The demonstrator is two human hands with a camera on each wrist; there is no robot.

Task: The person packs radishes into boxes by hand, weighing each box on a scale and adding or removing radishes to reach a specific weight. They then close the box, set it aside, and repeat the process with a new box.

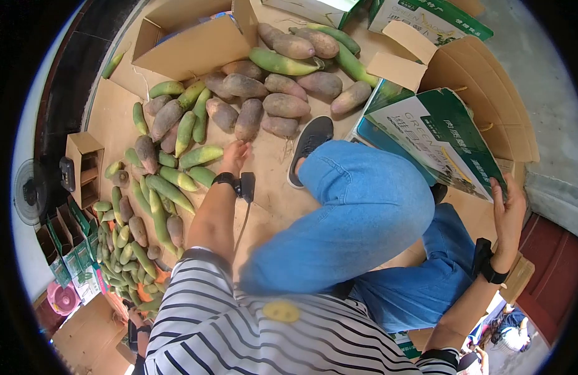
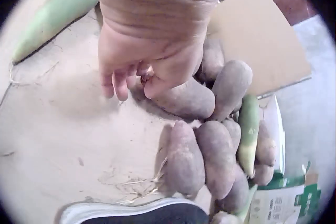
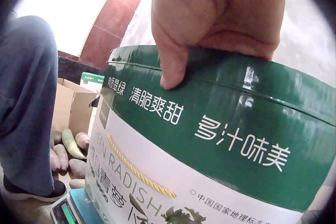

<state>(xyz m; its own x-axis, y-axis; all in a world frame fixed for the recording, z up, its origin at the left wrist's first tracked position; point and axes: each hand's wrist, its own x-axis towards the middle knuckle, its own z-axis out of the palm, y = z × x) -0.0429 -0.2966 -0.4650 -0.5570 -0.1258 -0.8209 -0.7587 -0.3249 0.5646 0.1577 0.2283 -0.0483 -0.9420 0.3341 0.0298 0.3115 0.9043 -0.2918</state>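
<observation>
My left hand [image 1: 234,157] is just at the near end of a purplish-grey radish [image 1: 248,120] on the floor. In the left wrist view its loosely bent fingers [image 2: 121,83] hang beside the tip of that radish [image 2: 186,100], and the thumb side overlaps it. Over on the right, my right hand [image 1: 508,209] grips the edge of a green and white radish carton [image 1: 426,134], with the thumb pressed on the green outer wall in the right wrist view. The carton's flaps stand up, and it rests on a blue scale [image 3: 86,208].
Green radishes [image 1: 170,181] and purplish ones lie in a wide heap at the left and ahead. A brown box [image 1: 195,47] stands behind them. My shoe [image 1: 314,140] is planted between radishes and carton. More green cartons [image 1: 432,19] stand at the back; a fan [image 1: 31,190] is far left.
</observation>
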